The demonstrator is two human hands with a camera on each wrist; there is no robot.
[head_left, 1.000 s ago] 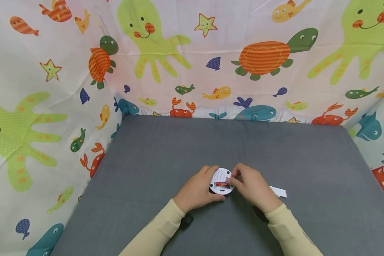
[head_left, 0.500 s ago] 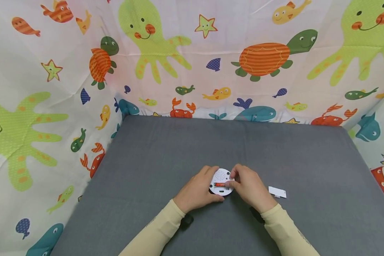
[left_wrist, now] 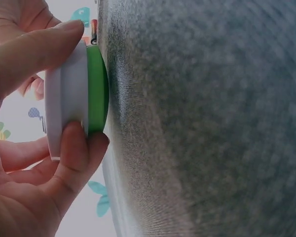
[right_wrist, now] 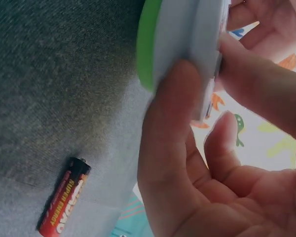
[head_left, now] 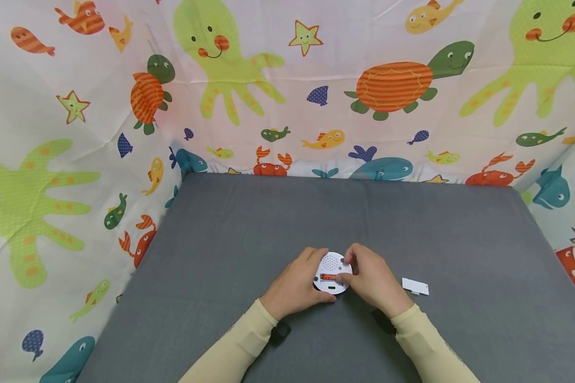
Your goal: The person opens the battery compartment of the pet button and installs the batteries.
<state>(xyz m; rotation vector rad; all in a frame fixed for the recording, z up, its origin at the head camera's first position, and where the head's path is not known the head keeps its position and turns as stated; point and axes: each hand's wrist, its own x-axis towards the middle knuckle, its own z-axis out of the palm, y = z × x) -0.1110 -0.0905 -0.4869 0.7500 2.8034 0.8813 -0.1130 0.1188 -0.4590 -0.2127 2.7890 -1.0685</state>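
Observation:
A round white device (head_left: 330, 262) with speaker holes and a green lower part lies with its battery compartment facing up. A red AA-type battery (head_left: 327, 277) lies in that compartment. My left hand (head_left: 293, 282) grips the device from the left, thumb and fingers spread around its rim. On the other side, my right hand (head_left: 376, 277) has its index finger curled on the rim while the thumb presses at the right end of the battery. A second, red and black battery (right_wrist: 64, 200) lies loose on the cloth in the right wrist view.
A white battery cover (head_left: 415, 286) lies on the grey cloth (head_left: 268, 218) to the right of my right hand. Behind and at the sides hangs a white curtain (head_left: 316, 69) printed with sea animals.
My right hand and forearm have shifted slightly left, uncovering all of the battery cover. The thumb stays at the battery; the left hand keeps its grip.

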